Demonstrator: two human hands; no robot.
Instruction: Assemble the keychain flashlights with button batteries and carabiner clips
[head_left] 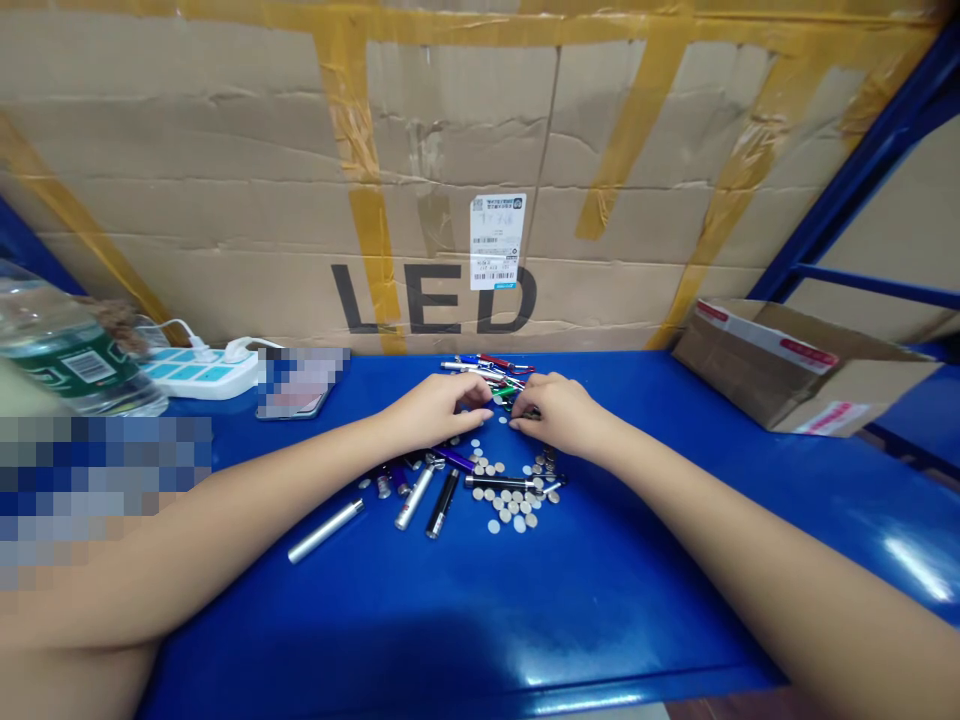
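Over the blue table, my left hand (442, 412) has its curved fingers and thumb apart, with a gap between them and nothing visible inside. Opposite it, my right hand (559, 415) is curled downward beside a green penlight (504, 390); whatever its fingers hold is too small and shaded to make out. Behind both hands lies a pile of slim metal penlights, with a red one (495, 362) on top. Nearer me are a black penlight (442, 505), a silver penlight (415, 498), another black one (501, 483) and scattered button cells (506, 497).
A silver tube (325, 532) lies apart at the left. Farther left stand a power strip (202, 372), a phone (304, 385) and a water bottle (71, 345). An open cardboard box (757, 360) sits at right. A large taped carton (442, 120) walls off the back.
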